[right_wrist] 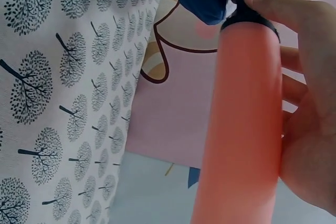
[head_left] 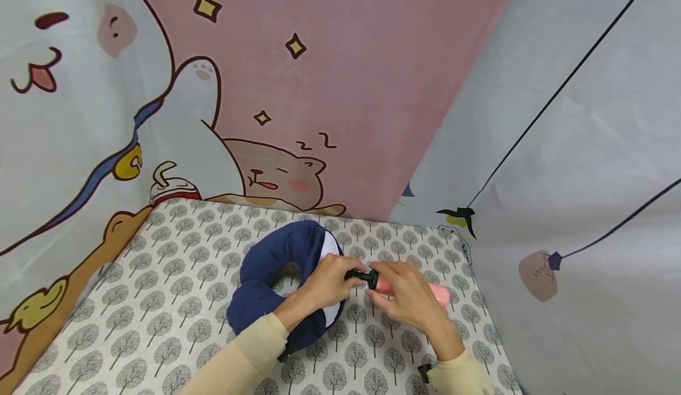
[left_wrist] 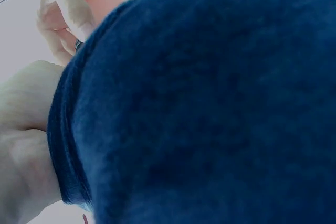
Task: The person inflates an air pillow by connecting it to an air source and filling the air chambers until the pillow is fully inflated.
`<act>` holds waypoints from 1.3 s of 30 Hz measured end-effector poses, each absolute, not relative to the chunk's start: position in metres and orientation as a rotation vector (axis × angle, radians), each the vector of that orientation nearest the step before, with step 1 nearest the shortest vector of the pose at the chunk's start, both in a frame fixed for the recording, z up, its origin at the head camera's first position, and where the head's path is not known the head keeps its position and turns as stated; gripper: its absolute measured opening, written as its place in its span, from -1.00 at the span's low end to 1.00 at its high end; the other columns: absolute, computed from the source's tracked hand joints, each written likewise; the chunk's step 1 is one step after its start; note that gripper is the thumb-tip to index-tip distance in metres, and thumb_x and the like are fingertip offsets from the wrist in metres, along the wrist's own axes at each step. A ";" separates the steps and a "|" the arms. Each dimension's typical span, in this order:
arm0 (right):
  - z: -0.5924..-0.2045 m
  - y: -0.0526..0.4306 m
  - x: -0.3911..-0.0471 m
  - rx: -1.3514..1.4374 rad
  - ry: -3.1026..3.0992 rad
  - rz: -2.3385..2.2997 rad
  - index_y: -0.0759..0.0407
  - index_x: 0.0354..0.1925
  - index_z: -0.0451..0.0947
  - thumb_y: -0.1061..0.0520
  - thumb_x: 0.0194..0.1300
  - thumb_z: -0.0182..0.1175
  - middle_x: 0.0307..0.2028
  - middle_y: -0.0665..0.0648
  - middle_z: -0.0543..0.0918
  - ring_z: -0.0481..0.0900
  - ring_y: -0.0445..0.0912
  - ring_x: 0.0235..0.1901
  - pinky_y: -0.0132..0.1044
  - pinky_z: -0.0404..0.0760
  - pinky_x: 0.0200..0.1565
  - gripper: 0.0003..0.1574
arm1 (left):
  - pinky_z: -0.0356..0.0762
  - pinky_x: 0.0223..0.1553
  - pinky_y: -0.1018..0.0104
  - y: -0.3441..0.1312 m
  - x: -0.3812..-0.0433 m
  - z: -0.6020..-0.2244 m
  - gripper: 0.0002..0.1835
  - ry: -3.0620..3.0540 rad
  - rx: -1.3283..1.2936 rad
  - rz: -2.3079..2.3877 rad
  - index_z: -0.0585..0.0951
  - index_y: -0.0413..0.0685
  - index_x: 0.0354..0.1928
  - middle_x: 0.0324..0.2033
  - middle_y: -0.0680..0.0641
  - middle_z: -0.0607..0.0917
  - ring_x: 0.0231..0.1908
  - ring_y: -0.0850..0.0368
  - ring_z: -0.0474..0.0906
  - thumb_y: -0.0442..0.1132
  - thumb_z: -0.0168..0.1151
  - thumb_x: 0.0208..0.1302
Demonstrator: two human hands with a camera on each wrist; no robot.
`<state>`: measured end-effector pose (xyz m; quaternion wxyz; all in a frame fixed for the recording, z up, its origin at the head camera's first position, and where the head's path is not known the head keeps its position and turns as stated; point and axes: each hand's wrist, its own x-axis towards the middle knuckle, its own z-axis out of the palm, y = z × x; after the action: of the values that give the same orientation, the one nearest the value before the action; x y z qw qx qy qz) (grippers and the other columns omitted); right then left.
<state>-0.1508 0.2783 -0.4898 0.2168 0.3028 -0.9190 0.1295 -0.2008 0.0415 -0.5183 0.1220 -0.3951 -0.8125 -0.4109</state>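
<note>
A pink bottle [head_left: 439, 294] with a black top [head_left: 372, 279] is held over the table, lying nearly sideways. My right hand [head_left: 408, 295] grips its pink body, which fills much of the right wrist view [right_wrist: 239, 124]. At the black end, the fingers of my left hand [head_left: 328, 279] pinch a narrow black part. A navy neck pillow [head_left: 273, 247] with a white panel lies under my left forearm. In the left wrist view the pillow [left_wrist: 210, 98] hides most of the left hand's fingers.
The table is covered by a white cloth [head_left: 175, 312] printed with grey trees. Behind it hangs a pink cartoon backdrop [head_left: 372, 87], and a pale curtain [head_left: 596, 146] stands along the right side. A small black object [head_left: 424, 373] shows by the right sleeve.
</note>
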 end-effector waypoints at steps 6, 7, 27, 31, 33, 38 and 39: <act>-0.497 0.277 -0.155 0.880 -2.482 0.354 0.13 0.16 0.82 -0.01 0.28 0.58 -0.04 0.11 0.92 0.89 -0.01 -0.14 -0.05 0.86 -0.10 -0.48 | 0.47 -0.32 0.66 0.042 -0.202 -0.519 -0.81 -2.412 -1.143 -1.242 0.90 -0.04 -0.04 -0.17 -0.05 0.95 -0.40 0.45 0.65 -0.35 0.63 0.35; -0.498 0.276 -0.156 0.883 -2.464 0.351 0.12 0.14 0.83 -0.01 0.26 0.57 -0.07 0.10 0.92 0.88 -0.02 -0.17 -0.08 0.85 -0.14 -0.49 | 0.46 -0.32 0.67 0.041 -0.202 -0.520 -0.81 -2.416 -1.142 -1.249 0.90 -0.03 -0.04 -0.17 -0.04 0.95 -0.41 0.47 0.62 -0.35 0.64 0.35; -0.509 0.270 -0.165 0.833 -2.345 0.406 0.09 -0.15 0.88 0.06 0.13 0.46 -0.21 0.08 0.90 0.81 -0.03 -0.36 -0.07 0.80 -0.28 -0.71 | 0.66 -0.28 0.46 0.034 -0.191 -0.497 -0.77 -2.448 -1.165 -1.233 0.84 -0.20 0.07 -0.05 -0.19 0.93 -0.36 0.19 0.78 -0.40 0.57 0.41; -0.510 0.271 -0.165 0.842 -2.335 0.418 0.11 -0.17 0.89 0.09 0.09 0.47 -0.22 0.08 0.91 0.80 -0.05 -0.39 -0.11 0.79 -0.32 -0.70 | 0.81 -0.05 0.22 0.030 -0.188 -0.493 -0.66 -2.406 -1.145 -1.295 0.81 -0.17 0.21 0.15 -0.22 0.89 -0.31 0.13 0.80 -0.39 0.55 0.44; -0.511 0.272 -0.166 0.840 -2.335 0.427 0.12 -0.18 0.89 0.09 0.07 0.47 -0.23 0.08 0.91 0.79 -0.06 -0.40 -0.13 0.78 -0.33 -0.70 | 0.84 0.07 0.09 0.025 -0.186 -0.487 -0.64 -2.396 -1.134 -1.311 0.80 -0.14 0.26 0.21 -0.20 0.87 -0.19 0.07 0.86 -0.36 0.54 0.47; -0.513 0.273 -0.166 0.818 -2.352 0.437 0.08 -0.19 0.89 0.07 0.08 0.47 -0.23 0.06 0.91 0.79 -0.05 -0.39 -0.14 0.77 -0.32 -0.72 | 0.80 0.22 0.01 0.005 -0.188 -0.476 -0.65 -2.389 -1.095 -1.178 0.83 -0.07 0.23 0.17 -0.10 0.89 0.23 -0.06 0.81 -0.27 0.57 0.46; -0.513 0.273 -0.166 0.812 -2.355 0.438 0.07 -0.19 0.88 0.07 0.08 0.47 -0.23 0.06 0.91 0.79 -0.05 -0.38 -0.14 0.77 -0.32 -0.72 | 0.80 0.23 0.02 0.000 -0.189 -0.476 -0.66 -2.384 -1.088 -1.125 0.84 -0.06 0.21 0.14 -0.08 0.90 0.22 -0.06 0.80 -0.26 0.59 0.44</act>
<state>-0.1656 0.2727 -0.5131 0.3012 0.3062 -0.8878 0.1650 -0.1892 0.0004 -0.4763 0.1442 -0.3774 -0.8272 -0.3904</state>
